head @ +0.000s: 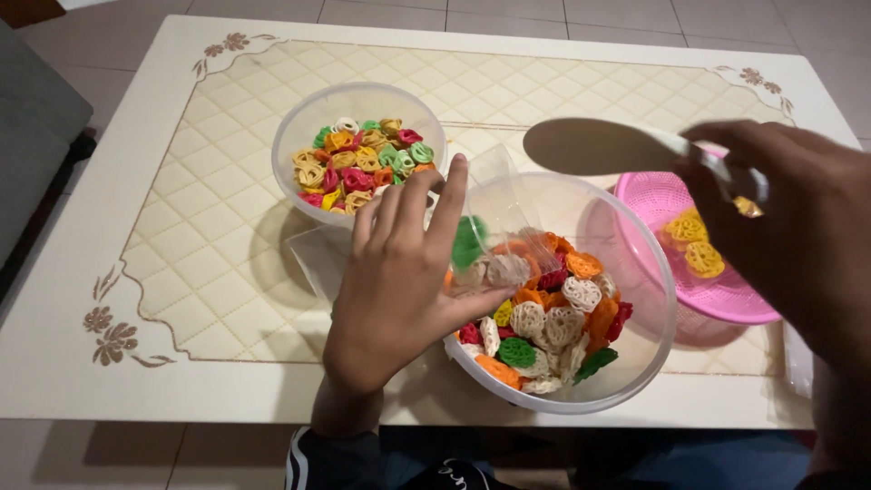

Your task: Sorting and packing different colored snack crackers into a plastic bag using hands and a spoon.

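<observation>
Head view shows my left hand (399,272) pinching a clear plastic bag (508,236) open over the big clear bowl (635,363) of coloured wheel crackers (544,318): thin, slippery film, best held at its rim, and the crackers look light and brittle. Right of that grip, my right hand (798,245) is closed around a wooden spoon (599,147). Underneath lies a glossy cream table (136,272) on a tiled floor (508,14).

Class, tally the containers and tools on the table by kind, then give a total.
Clear plastic bowls: 2 (far bowl, near bowl)
Pink colander: 1
Clear plastic bag: 1
Wooden spoon: 1
Total: 5
</observation>
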